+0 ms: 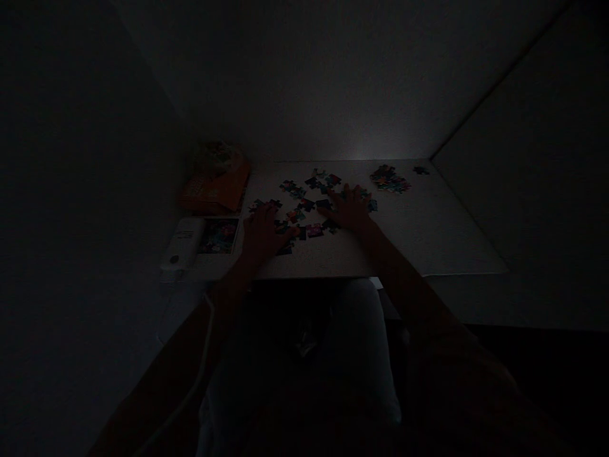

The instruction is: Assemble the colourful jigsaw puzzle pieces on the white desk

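In dim light, jigsaw puzzle pieces (314, 230) lie spread over a white tabletop (428, 235). My left hand (264, 233) rests among the pieces on the left, its thumb stretched out to the right. Over the pieces on the right lies my right hand (351, 211), fingers spread and palm down. Between the hands are several loose pieces, including an orange-red one (295, 216). Some pieces are partly covered by both hands. Neither hand visibly grips a piece, though what lies beneath the fingers is hidden.
A pile of puzzle pieces (390, 179) sits at the back right, with a single dark piece (421, 171) beside it. An orange box (214, 187) stands at the back left. Nearer are a picture card (219, 236) and a white device (183, 242). Walls border the table.
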Demonstrator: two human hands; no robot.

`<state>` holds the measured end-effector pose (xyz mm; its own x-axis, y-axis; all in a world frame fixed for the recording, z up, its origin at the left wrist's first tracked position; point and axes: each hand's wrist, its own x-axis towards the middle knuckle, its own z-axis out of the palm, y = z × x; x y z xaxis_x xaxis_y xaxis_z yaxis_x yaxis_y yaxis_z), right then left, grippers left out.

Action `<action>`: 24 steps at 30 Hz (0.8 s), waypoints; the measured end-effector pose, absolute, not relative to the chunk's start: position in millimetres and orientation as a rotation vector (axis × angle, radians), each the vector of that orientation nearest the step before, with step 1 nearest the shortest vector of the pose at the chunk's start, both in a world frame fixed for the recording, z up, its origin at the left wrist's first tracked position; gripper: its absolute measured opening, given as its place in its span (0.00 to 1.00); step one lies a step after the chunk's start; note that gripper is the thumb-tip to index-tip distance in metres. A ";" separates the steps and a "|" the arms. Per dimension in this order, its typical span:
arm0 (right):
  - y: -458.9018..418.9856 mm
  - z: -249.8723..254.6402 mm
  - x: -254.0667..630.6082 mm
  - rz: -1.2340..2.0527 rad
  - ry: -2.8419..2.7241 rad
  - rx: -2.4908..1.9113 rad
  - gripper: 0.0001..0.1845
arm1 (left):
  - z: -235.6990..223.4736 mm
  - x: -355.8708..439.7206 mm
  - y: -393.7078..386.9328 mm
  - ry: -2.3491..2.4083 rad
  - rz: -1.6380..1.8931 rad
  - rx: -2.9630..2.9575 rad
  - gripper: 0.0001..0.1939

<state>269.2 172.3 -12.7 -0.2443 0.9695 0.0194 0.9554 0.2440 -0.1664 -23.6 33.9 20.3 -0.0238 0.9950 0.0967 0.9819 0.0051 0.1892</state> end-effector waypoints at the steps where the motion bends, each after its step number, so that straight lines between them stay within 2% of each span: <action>1: 172.2 -15.0 269.0 0.169 -2.377 -1.835 0.62 | 19.5 -24.0 34.9 2.178 0.299 2.160 0.47; 10: 178.5 -4.0 257.8 0.206 -2.495 -1.787 0.57 | 15.8 -28.8 81.4 2.049 0.174 2.295 0.49; 19: 183.9 -10.5 261.3 0.205 -2.360 -1.590 0.43 | 17.6 -38.7 142.4 1.780 0.241 2.478 0.41; 24: 188.4 -9.9 273.1 0.277 -2.259 -1.462 0.38 | 25.9 -38.1 163.5 1.814 0.441 2.408 0.29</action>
<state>273.1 188.4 -9.9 -0.3496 0.9035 0.2478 0.8171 0.4234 -0.3912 -38.1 163.5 25.9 0.2507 0.9527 0.1717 0.9253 -0.2880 0.2467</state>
